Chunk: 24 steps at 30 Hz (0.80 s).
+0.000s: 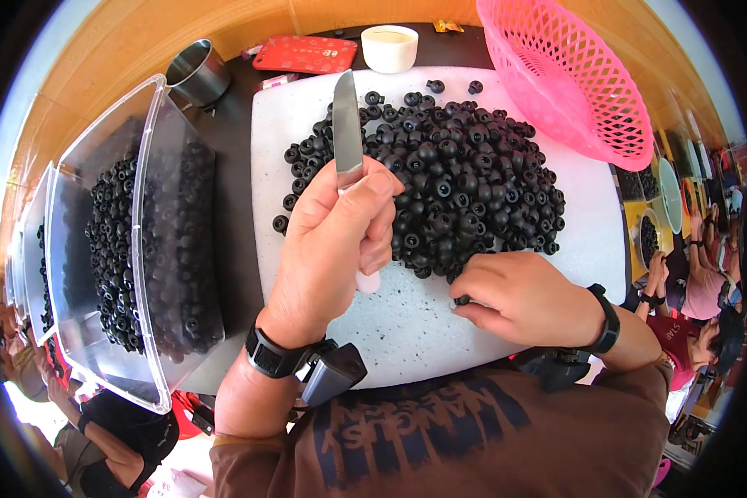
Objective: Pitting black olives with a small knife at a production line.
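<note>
My left hand (332, 241) is closed around the pale handle of a small knife (347, 124), its blade pointing up and away from me over the pile. A big heap of small black round pieces (465, 178), each with a hole or collar, lies on a white board (390, 340). At the heap's near edge, my right hand (523, 299) has its thumb and fingers pinched on one black round piece (462, 300), mostly covered by the fingertips. Both wrists wear dark straps, the left one with a grey box on it.
On the left stands a clear plastic bin (149, 249) part-filled with black pieces. Behind the board are a metal cup (197, 73), a red patterned case (305, 54) and a white cup (389, 50). A pink mesh basket (568, 83) leans at the back right. Other people work on both sides.
</note>
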Motion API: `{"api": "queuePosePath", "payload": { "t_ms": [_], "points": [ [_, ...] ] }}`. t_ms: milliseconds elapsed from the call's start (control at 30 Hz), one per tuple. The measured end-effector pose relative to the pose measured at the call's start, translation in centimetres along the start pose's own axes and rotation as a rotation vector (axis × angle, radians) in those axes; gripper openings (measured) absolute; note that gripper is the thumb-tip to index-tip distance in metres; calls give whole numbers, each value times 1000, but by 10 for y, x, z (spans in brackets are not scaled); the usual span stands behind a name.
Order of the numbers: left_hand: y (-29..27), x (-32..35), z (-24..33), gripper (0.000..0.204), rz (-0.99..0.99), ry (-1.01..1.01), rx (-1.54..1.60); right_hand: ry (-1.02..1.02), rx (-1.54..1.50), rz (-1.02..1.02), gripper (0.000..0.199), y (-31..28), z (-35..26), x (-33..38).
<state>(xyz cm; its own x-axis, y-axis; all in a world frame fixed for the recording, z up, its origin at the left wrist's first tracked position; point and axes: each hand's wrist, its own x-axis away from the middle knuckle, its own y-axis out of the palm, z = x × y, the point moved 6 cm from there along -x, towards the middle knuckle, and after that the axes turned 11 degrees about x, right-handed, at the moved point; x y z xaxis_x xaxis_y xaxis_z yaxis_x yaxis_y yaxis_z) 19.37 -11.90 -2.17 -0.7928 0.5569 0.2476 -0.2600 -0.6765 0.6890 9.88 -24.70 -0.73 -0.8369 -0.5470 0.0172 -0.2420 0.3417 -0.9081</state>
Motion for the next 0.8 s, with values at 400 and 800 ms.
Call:
{"api": "queuePosePath", "payload": {
  "t_ms": [400,800],
  "points": [
    [22,30,19,12,-264,188,-96,132,-1347,426,23,-42,-10,-45],
    [21,32,25,10,-232,346,-264,106,-1394,428,22,-34,-1,-44]
  ]
}}
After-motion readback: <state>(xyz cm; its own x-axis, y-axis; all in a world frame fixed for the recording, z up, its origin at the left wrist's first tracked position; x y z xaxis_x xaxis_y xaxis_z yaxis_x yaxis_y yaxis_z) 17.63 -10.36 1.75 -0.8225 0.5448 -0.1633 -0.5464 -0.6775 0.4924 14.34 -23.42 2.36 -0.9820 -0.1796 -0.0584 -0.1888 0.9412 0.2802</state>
